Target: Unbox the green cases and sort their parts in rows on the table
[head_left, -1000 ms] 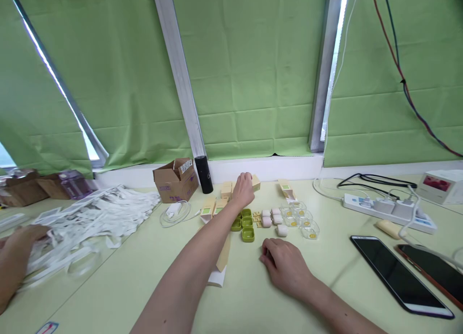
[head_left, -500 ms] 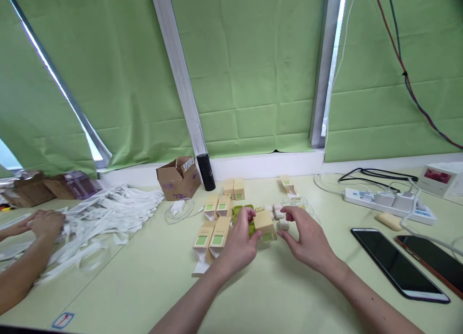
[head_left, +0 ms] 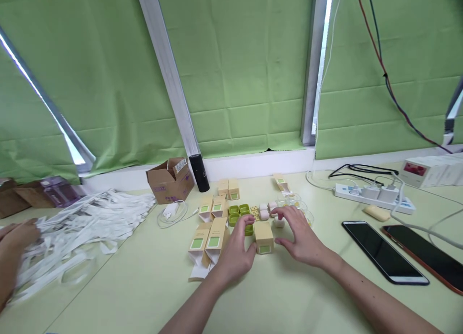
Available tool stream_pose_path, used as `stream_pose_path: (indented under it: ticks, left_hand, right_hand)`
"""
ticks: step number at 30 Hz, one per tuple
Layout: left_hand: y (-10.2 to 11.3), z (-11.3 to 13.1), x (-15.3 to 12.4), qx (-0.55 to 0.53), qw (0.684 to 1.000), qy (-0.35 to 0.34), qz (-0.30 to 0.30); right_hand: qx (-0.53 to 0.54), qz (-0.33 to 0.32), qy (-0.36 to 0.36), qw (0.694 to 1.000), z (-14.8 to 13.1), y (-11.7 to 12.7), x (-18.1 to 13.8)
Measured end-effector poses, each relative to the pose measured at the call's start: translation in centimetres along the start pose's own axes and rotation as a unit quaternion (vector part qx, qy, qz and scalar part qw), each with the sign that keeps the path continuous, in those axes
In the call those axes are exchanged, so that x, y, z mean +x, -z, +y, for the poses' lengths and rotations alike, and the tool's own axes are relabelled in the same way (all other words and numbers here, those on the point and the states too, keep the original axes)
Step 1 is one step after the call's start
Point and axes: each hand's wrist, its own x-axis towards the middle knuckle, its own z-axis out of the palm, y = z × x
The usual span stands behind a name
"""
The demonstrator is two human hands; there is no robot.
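A small tan cardboard box (head_left: 264, 235) with a green label stands on the table between my hands. My left hand (head_left: 237, 252) is at its left side, thumb and index finger apart and curved; whether the fingertips touch the box I cannot tell. On the other side my right hand (head_left: 300, 235) is open, thumb and fingers spread, a small gap from the box. Behind the box are green square trays (head_left: 234, 209), small yellow pieces (head_left: 254, 211) and white-pink rounded pieces (head_left: 264, 214). Several tan boxes with open flaps (head_left: 217, 237) stand left of my left hand.
At left, another person's hand (head_left: 25, 235) is on a heap of white straps (head_left: 97, 213). A brown carton (head_left: 170, 182) and black bottle (head_left: 199, 172) stand by the wall. At right lie a power strip (head_left: 374, 197), two phones (head_left: 384, 252) and a beige oval object (head_left: 376, 212).
The small box, tilted at my left fingers before, now stands on the table. My left fingers have loosened from it, and my right hand has come closer. The view has turned slightly right.
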Motion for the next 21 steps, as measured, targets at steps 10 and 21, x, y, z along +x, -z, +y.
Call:
stream_pose_path:
  ticks: [10,21]
  left_hand:
    - [-0.7,-0.1,0.0,-0.011,0.998,-0.015,0.057]
    - [-0.7,-0.8,-0.2,0.017,0.996,0.011,0.089]
  right_hand:
    - [-0.007,-0.008,0.027,1.0,0.1,-1.3,-1.2]
    - [0.025,0.028,-0.086,0.996,2.2,-3.0,-1.8]
